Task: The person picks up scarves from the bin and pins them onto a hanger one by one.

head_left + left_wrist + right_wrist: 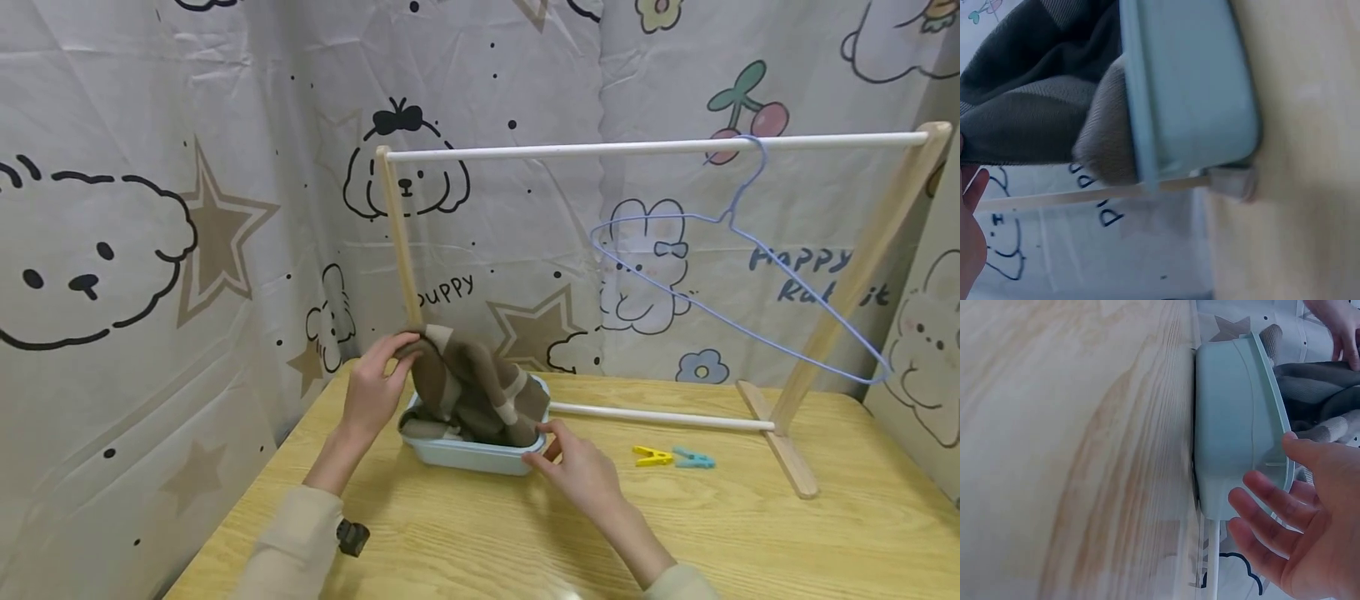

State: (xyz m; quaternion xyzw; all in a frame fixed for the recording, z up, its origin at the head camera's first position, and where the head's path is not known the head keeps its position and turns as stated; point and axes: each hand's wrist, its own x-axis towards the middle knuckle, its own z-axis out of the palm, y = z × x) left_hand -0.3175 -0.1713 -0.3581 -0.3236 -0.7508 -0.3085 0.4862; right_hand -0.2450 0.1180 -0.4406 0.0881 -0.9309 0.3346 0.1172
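Note:
A light blue plastic basin (472, 460) stands on the table, heaped with brown cloth (480, 371) that has pale stripes. At the basin's left end, my left hand (372, 387) pinches a raised fold of the cloth between thumb and fingers. Only part of that hand (971, 234) shows in the left wrist view, beside the stretched fabric. My right hand (581, 467) holds the rim at the basin's right corner. In the right wrist view, the thumb lies at the rim, one finger passes behind it, and the other fingers are loosely bent.
Behind the basin stands a wooden rack with a white top rail (562, 151) and a low white bar (660, 416). A blue wire hanger (675, 293) hangs from the rail. Yellow (652, 456) and blue clips (693, 459) lie on the table (465, 542). Printed curtains (525, 100) surround it.

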